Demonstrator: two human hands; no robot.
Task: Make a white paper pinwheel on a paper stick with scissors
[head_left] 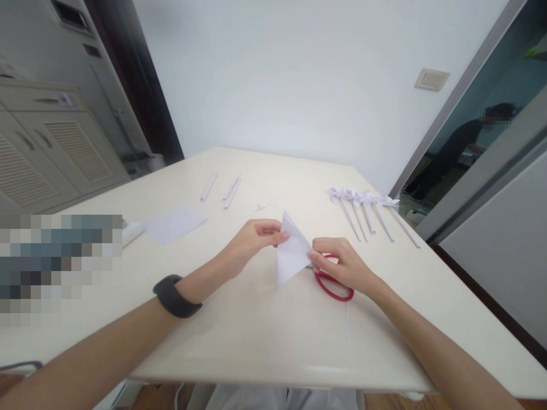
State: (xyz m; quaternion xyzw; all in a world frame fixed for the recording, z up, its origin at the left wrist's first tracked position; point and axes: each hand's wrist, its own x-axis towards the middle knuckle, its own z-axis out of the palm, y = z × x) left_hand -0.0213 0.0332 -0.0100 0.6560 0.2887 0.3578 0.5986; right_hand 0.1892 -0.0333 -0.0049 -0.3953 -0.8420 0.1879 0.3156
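Note:
My left hand pinches the upper left edge of a folded white paper triangle, held just above the cream table. My right hand grips the same paper at its right corner. Under my right hand lie red-handled scissors, flat on the table; whether my fingers touch them I cannot tell. A black band sits on my left wrist.
Several rolled white paper stems with folded tops lie at the right rear. Three thin paper rolls and a flat sheet lie to the left. A thin paper strip lies near the front. A person is behind the glass door at right.

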